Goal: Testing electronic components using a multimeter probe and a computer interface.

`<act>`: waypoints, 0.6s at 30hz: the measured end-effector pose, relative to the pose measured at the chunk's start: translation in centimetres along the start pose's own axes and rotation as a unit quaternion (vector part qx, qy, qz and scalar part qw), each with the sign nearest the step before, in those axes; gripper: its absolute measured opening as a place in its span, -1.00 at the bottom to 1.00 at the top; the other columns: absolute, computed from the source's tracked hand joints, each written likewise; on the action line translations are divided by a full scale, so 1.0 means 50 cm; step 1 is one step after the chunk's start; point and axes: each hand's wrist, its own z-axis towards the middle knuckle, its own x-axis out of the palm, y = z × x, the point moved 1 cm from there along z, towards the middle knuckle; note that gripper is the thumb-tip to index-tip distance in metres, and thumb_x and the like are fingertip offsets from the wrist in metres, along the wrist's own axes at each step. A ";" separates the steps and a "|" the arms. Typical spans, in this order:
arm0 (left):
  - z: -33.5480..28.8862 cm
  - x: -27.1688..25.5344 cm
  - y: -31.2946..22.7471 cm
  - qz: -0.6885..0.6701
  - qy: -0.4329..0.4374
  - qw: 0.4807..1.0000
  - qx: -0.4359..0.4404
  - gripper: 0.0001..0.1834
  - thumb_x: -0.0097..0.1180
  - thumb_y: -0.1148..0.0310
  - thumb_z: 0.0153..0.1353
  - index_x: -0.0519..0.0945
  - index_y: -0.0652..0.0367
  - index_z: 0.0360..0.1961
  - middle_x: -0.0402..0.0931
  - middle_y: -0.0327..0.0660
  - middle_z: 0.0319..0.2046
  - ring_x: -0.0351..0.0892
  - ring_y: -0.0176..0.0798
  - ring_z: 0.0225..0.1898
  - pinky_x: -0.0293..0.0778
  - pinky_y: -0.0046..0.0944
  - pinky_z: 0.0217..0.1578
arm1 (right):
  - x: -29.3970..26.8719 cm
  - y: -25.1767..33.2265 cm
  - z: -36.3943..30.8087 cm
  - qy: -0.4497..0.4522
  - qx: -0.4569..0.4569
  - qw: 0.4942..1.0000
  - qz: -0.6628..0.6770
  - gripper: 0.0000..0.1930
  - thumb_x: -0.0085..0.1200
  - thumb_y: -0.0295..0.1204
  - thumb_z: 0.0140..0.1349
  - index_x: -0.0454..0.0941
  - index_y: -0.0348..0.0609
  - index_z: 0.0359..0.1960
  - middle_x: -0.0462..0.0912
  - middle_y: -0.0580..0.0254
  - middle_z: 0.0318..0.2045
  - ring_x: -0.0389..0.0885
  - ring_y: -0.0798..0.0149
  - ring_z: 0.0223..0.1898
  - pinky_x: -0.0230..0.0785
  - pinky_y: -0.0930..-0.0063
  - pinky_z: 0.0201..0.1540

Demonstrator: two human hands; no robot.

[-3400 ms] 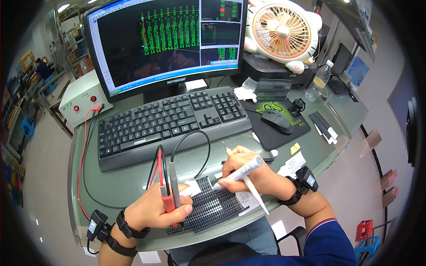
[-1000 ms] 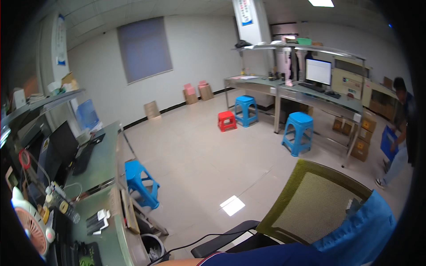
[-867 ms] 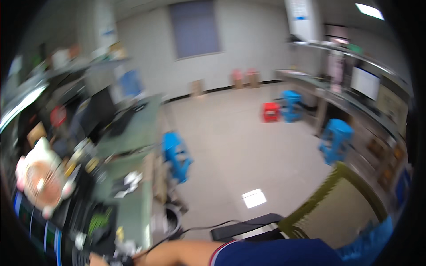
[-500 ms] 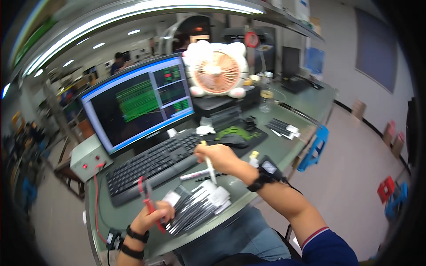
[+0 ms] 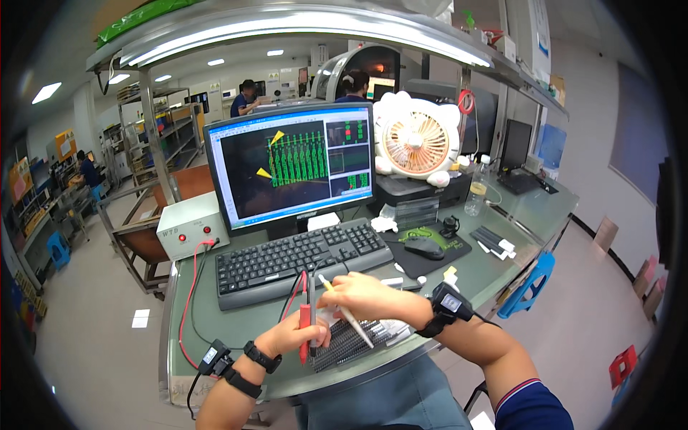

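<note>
Two probes (image 5: pixel 304 315) gripped: left fingers (image 5: pixel 317 334) | white stick (image 5: pixel 358 330) gripped: right fingers (image 5: pixel 334 295) | desk edge (image 5: pixel 344 382) near

Dark strips (image 5: pixel 340 351) partly hidden behind L hand (image 5: pixel 294 333); R sleeve (image 5: pixel 534 408) cut off @ btm edge.

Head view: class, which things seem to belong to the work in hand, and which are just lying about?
Likely in use:
red probe, grey probe: left hand
white tapered tool: right hand
dark strips near both hands

Likely just lying about:
cat-shaped fan
clear bottle
crumpled white tissue
</note>
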 end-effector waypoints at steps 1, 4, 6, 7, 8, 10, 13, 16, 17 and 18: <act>-0.002 0.000 -0.003 0.010 0.006 1.000 -0.005 -0.55 -0.08 0.13 0.22 0.43 0.25 -0.69 0.51 -0.13 -0.54 0.50 -0.21 -0.38 0.36 -0.28 -0.31 | 0.006 -0.003 0.005 0.018 0.008 1.000 -0.004 -0.74 0.18 -0.37 0.05 0.52 0.04 -0.18 0.61 0.33 -0.38 0.53 0.20 -0.17 0.31 0.30 -0.18; -0.006 0.002 -0.028 0.025 0.016 0.999 -0.022 -0.56 -0.08 0.15 0.22 0.44 0.27 -0.68 0.54 -0.11 -0.52 0.47 -0.23 -0.43 0.36 -0.31 -0.33 | 0.017 -0.010 0.006 0.005 -0.006 1.000 0.003 -0.76 0.15 -0.41 0.05 0.53 0.03 -0.20 0.54 0.34 -0.43 0.52 0.19 -0.23 0.29 0.31 -0.23; -0.009 0.003 -0.016 0.024 0.021 0.999 -0.013 -0.57 -0.07 0.17 0.21 0.44 0.27 -0.68 0.52 -0.13 -0.54 0.46 -0.24 -0.45 0.36 -0.31 -0.34 | 0.014 -0.023 -0.007 -0.006 0.001 1.000 0.002 -0.76 0.15 -0.44 0.04 0.53 0.02 -0.20 0.52 0.34 -0.44 0.50 0.20 -0.24 0.28 0.33 -0.24; -0.012 0.001 -0.005 -0.004 0.015 1.000 -0.005 -0.61 -0.06 0.21 0.22 0.46 0.27 -0.64 0.50 -0.18 -0.55 0.43 -0.31 -0.47 0.35 -0.34 -0.37 | 0.007 -0.028 -0.013 0.001 -0.003 1.000 0.022 -0.77 0.16 -0.44 0.03 0.53 0.02 -0.22 0.51 0.33 -0.43 0.50 0.19 -0.24 0.28 0.33 -0.24; -0.011 0.000 0.002 -0.032 0.010 0.999 0.001 -0.64 -0.05 0.25 0.23 0.47 0.27 -0.61 0.48 -0.23 -0.57 0.40 -0.37 -0.49 0.34 -0.36 -0.40 | 0.002 -0.032 -0.019 0.007 -0.008 0.999 0.043 -0.78 0.16 -0.45 0.03 0.53 0.02 -0.24 0.50 0.32 -0.42 0.49 0.18 -0.23 0.28 0.33 -0.24; -0.012 0.002 -0.006 -0.027 0.003 1.000 -0.002 -0.65 -0.05 0.25 0.23 0.46 0.26 -0.62 0.46 -0.24 -0.58 0.39 -0.38 -0.50 0.33 -0.37 -0.41 | -0.006 -0.038 -0.029 0.017 -0.004 0.999 0.043 -0.80 0.16 -0.45 0.02 0.54 0.02 -0.27 0.52 0.31 -0.39 0.49 0.17 -0.20 0.28 0.32 -0.24; -0.013 0.000 -0.005 -0.014 -0.019 1.000 -0.004 -0.66 -0.04 0.27 0.23 0.45 0.26 -0.63 0.41 -0.28 -0.61 0.37 -0.38 -0.53 0.32 -0.37 -0.43 | -0.020 -0.028 -0.038 0.041 -0.031 0.997 0.050 -0.85 0.16 -0.44 0.01 0.53 0.03 -0.33 0.53 0.31 -0.36 0.48 0.17 -0.16 0.26 0.29 -0.24; -0.015 0.003 -0.006 0.003 -0.031 0.999 -0.015 -0.65 -0.04 0.25 0.23 0.45 0.25 -0.63 0.40 -0.29 -0.64 0.35 -0.38 -0.56 0.31 -0.36 -0.47 | -0.009 -0.026 -0.039 0.020 -0.084 0.995 0.047 -0.90 0.12 -0.44 0.05 0.49 -0.02 -0.38 0.53 0.25 -0.41 0.51 0.13 -0.23 0.30 0.23 -0.28; -0.014 0.003 -0.007 0.028 -0.033 0.999 -0.018 -0.65 -0.04 0.24 0.22 0.44 0.25 -0.63 0.38 -0.29 -0.66 0.34 -0.37 -0.57 0.30 -0.35 -0.49 | -0.008 -0.026 -0.039 0.018 -0.079 0.996 0.028 -0.92 0.11 -0.44 0.06 0.47 -0.04 -0.40 0.52 0.22 -0.44 0.52 0.09 -0.27 0.33 0.20 -0.29; -0.016 0.005 -0.007 0.051 -0.035 0.998 -0.023 -0.64 -0.03 0.23 0.21 0.44 0.25 -0.64 0.37 -0.29 -0.67 0.33 -0.37 -0.59 0.29 -0.34 -0.51 | -0.006 -0.022 -0.039 0.017 -0.074 0.997 0.012 -0.93 0.09 -0.44 0.08 0.44 -0.06 -0.43 0.51 0.19 -0.47 0.53 0.05 -0.32 0.36 0.17 -0.30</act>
